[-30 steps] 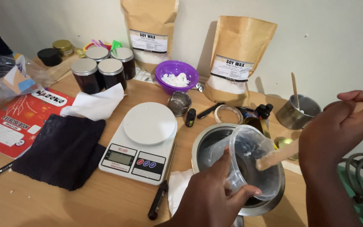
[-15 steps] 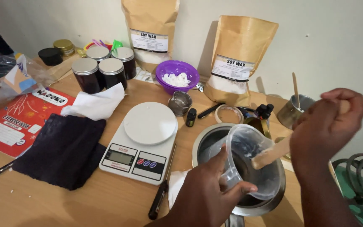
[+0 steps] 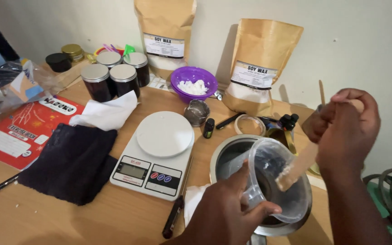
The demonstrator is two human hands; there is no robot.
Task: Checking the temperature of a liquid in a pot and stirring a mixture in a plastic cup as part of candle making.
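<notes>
My left hand (image 3: 225, 211) grips a clear plastic cup (image 3: 275, 177), tilted on its side over a round metal pot (image 3: 225, 154) at the lower right. My right hand (image 3: 348, 129) holds a flat wooden stick (image 3: 296, 168) whose lower end reaches into the cup's mouth. White bits cling to the stick's tip and the cup's inner wall.
A white kitchen scale (image 3: 157, 152) sits left of the pot, a dark cloth (image 3: 69, 161) and a red exercise book (image 3: 19, 131) further left. Two brown wax bags (image 3: 262, 63), a purple bowl (image 3: 193, 84) of white flakes, dark lidded jars (image 3: 110, 77) and a small metal tin (image 3: 197, 111) stand behind.
My right hand has moved left and lowered, pushing the stick's end deeper into the cup. My left hand keeps the cup tilted over the pot.
</notes>
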